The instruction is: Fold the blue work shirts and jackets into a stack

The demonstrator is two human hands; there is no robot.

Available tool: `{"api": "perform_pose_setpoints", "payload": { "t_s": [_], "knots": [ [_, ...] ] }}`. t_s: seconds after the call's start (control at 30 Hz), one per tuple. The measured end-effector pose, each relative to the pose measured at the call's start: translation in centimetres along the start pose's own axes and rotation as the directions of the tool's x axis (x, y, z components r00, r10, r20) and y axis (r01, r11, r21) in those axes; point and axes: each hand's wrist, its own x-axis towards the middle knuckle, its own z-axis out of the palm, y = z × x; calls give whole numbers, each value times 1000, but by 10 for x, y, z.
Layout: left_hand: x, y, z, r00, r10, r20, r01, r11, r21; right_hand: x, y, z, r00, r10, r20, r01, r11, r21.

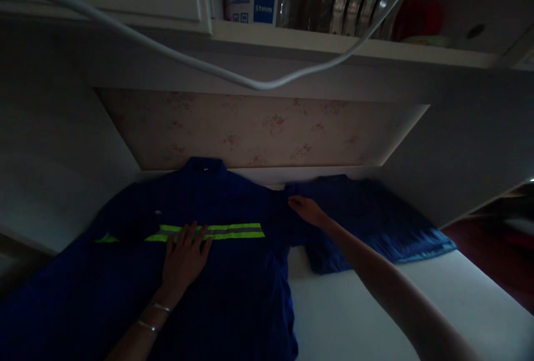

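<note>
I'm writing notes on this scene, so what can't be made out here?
All in the head view:
Shirt: its bottom is cut off by the lower edge.
Stripe: partly covered by the left hand.
Right hand: dimness and curled fingers hide whether it grips the sleeve.
Jar label: smallest print unreadable.
Red thing on shelf: too dark to name.
</note>
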Motion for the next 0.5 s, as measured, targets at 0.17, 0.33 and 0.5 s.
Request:
{"api": "perform_pose_setpoints", "payload": {
  "t_s": [0.17,0.33,0.5],
  "knots": [
    [9,-3,4,999,-7,37,6,1000,28,40,59,-39,962,225,-155,-241,966,-92],
    [16,-4,-2,998,-17,61,15,999,32,49,78,-31,969,221,-109,-237,957,-165],
    [27,-6,-5,994,-45,98,45,999,3,33,70,-29,950,220,-220,-268,937,-222]
  ]
}}
